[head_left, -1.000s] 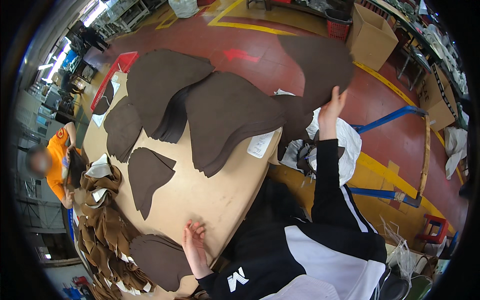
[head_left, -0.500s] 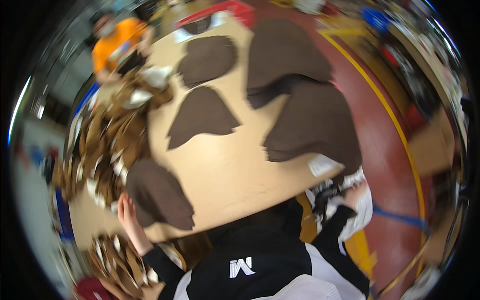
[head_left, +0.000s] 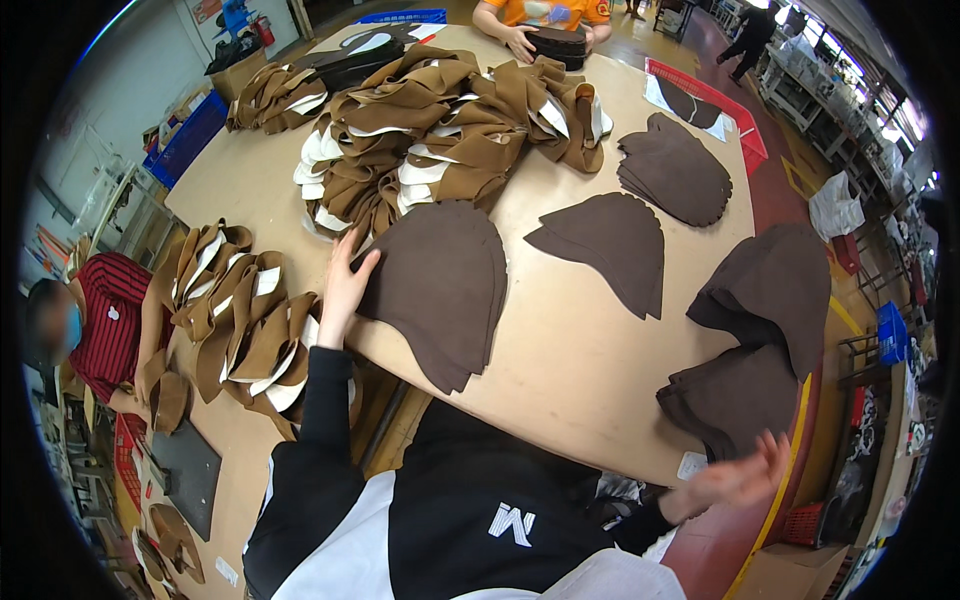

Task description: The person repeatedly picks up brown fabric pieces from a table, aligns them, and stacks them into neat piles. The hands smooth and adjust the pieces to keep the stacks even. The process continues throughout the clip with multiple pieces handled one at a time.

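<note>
My left hand (head_left: 345, 282) rests at the left edge of a fanned stack of dark brown cut pieces (head_left: 440, 285), thumb and fingers apart. The pieces look like flat leather or fabric with a rounded top and stepped lower edges. At the table's right front edge, my right hand (head_left: 735, 478) is raised with fingers spread, slightly blurred and holding nothing. Just beyond it lies a dark brown stack (head_left: 735, 395), partly under a larger folded stack (head_left: 770, 290). A small white label (head_left: 691, 465) lies beside the right wrist.
Brown pieces with white linings heap up (head_left: 420, 130) beyond my left hand, and more (head_left: 250, 320) lie left. Smaller dark stacks (head_left: 610, 245) (head_left: 680, 170) sit mid-table. A co-worker in an orange shirt (head_left: 545, 12) handles dark pieces; another in a striped shirt (head_left: 115, 320) works at left.
My view has swung left, bringing the striped-shirted co-worker into sight. My right hand has come away from the white plastic by the table edge. The left hand stays beside its dark stack.
</note>
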Action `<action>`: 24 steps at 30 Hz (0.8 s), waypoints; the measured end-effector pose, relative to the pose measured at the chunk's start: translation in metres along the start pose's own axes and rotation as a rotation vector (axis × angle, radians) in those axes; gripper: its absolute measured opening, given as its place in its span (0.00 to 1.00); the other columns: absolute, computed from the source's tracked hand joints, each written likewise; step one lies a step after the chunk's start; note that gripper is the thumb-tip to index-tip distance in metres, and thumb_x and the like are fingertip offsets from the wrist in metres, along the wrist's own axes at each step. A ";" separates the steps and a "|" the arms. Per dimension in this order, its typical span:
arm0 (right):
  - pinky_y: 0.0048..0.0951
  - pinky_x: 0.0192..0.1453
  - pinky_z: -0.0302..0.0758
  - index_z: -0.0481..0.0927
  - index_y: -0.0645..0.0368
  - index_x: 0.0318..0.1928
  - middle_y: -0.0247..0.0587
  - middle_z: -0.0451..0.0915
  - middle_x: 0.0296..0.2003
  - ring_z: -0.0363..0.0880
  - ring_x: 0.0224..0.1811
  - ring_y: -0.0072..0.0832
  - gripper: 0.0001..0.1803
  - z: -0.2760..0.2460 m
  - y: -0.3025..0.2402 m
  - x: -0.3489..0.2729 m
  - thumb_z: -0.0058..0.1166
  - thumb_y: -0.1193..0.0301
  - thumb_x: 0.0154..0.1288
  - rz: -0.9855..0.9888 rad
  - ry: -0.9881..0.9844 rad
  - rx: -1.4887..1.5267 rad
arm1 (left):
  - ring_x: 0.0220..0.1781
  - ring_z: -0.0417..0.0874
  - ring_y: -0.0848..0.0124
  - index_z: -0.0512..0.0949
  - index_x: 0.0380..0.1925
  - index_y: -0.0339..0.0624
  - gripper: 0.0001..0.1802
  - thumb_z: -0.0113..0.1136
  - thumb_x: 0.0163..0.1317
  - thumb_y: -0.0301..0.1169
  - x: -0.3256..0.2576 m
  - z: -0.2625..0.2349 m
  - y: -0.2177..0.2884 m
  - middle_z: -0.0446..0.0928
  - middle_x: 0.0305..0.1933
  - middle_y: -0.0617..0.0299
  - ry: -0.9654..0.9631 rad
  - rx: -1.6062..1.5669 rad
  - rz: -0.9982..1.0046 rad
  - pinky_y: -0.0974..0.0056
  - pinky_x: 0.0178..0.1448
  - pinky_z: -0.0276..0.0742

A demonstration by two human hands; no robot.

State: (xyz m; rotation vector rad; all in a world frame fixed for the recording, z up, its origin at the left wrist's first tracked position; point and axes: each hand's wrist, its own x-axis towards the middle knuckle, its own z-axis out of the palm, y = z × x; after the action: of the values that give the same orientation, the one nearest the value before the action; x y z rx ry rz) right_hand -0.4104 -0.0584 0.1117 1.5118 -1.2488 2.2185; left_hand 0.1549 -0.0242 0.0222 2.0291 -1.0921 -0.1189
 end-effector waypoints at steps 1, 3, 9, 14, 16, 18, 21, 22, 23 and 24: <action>0.36 0.58 0.75 0.76 0.67 0.56 0.56 0.75 0.57 0.79 0.53 0.39 0.20 0.035 -0.014 -0.015 0.50 0.62 0.76 0.135 -0.120 0.088 | 0.81 0.56 0.41 0.68 0.71 0.37 0.39 0.61 0.69 0.52 0.010 0.005 -0.006 0.67 0.75 0.42 0.000 0.032 0.005 0.47 0.82 0.51; 0.43 0.68 0.69 0.75 0.65 0.58 0.54 0.70 0.65 0.71 0.65 0.43 0.19 0.082 -0.026 -0.055 0.53 0.66 0.72 0.296 -0.509 0.110 | 0.80 0.57 0.42 0.69 0.70 0.37 0.38 0.59 0.70 0.53 0.022 0.024 -0.012 0.69 0.73 0.42 -0.010 0.087 0.013 0.47 0.81 0.52; 0.51 0.82 0.50 0.64 0.65 0.73 0.54 0.59 0.77 0.53 0.81 0.49 0.38 0.105 -0.036 -0.175 0.60 0.64 0.68 -0.055 -1.413 -0.159 | 0.53 0.85 0.45 0.78 0.56 0.32 0.34 0.67 0.63 0.52 -0.042 0.008 0.040 0.83 0.49 0.37 -0.209 0.012 -0.062 0.52 0.58 0.79; 0.50 0.79 0.58 0.69 0.71 0.68 0.55 0.69 0.71 0.63 0.75 0.52 0.39 0.095 -0.035 -0.167 0.66 0.61 0.63 0.111 -1.423 0.061 | 0.43 0.88 0.61 0.81 0.51 0.27 0.29 0.69 0.64 0.45 -0.075 -0.016 0.053 0.86 0.42 0.47 -0.452 -0.351 -0.369 0.61 0.50 0.81; 0.49 0.78 0.60 0.70 0.72 0.66 0.56 0.68 0.71 0.63 0.75 0.52 0.37 0.087 -0.033 -0.154 0.66 0.61 0.64 0.168 -1.499 0.122 | 0.38 0.86 0.72 0.81 0.50 0.24 0.28 0.67 0.68 0.44 -0.069 -0.025 0.062 0.87 0.42 0.54 -0.638 -0.637 -0.586 0.66 0.45 0.82; 0.46 0.75 0.64 0.72 0.73 0.64 0.60 0.68 0.70 0.65 0.74 0.53 0.35 0.083 -0.045 -0.138 0.65 0.60 0.66 0.291 -1.552 0.187 | 0.39 0.86 0.73 0.81 0.51 0.25 0.27 0.66 0.69 0.43 -0.075 -0.024 0.058 0.86 0.43 0.54 -0.721 -0.400 -0.462 0.66 0.47 0.82; 0.44 0.73 0.66 0.72 0.73 0.65 0.62 0.68 0.69 0.67 0.71 0.54 0.35 0.064 -0.053 -0.125 0.65 0.60 0.67 0.438 -1.579 0.176 | 0.46 0.84 0.74 0.80 0.55 0.29 0.24 0.67 0.68 0.38 -0.086 -0.024 0.070 0.86 0.47 0.57 -0.826 -0.597 -0.471 0.66 0.53 0.81; 0.41 0.71 0.69 0.71 0.73 0.66 0.59 0.69 0.69 0.71 0.70 0.48 0.36 0.057 -0.051 -0.126 0.64 0.58 0.68 0.456 -1.558 0.168 | 0.47 0.84 0.74 0.80 0.55 0.29 0.23 0.67 0.68 0.36 -0.092 -0.021 0.077 0.86 0.47 0.57 -0.794 -0.616 -0.458 0.66 0.53 0.80; 0.39 0.71 0.69 0.72 0.72 0.66 0.58 0.68 0.70 0.71 0.70 0.45 0.34 0.055 -0.052 -0.121 0.63 0.60 0.69 0.636 -1.585 0.181 | 0.47 0.84 0.74 0.80 0.54 0.29 0.21 0.68 0.67 0.34 -0.100 -0.019 0.081 0.86 0.46 0.57 -0.763 -0.633 -0.443 0.66 0.53 0.80; 0.38 0.71 0.68 0.72 0.72 0.66 0.56 0.66 0.71 0.71 0.71 0.42 0.32 0.054 -0.055 -0.116 0.62 0.62 0.70 0.820 -1.602 0.207 | 0.47 0.84 0.74 0.80 0.53 0.28 0.20 0.68 0.66 0.32 -0.109 -0.017 0.076 0.86 0.46 0.57 -0.699 -0.542 -0.358 0.65 0.53 0.80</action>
State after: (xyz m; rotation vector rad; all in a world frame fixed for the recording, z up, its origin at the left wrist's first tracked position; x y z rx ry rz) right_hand -0.2885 -0.0286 0.0517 3.5575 -2.2418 0.9078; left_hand 0.0439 0.0436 0.0563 1.6759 -0.9284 -1.2427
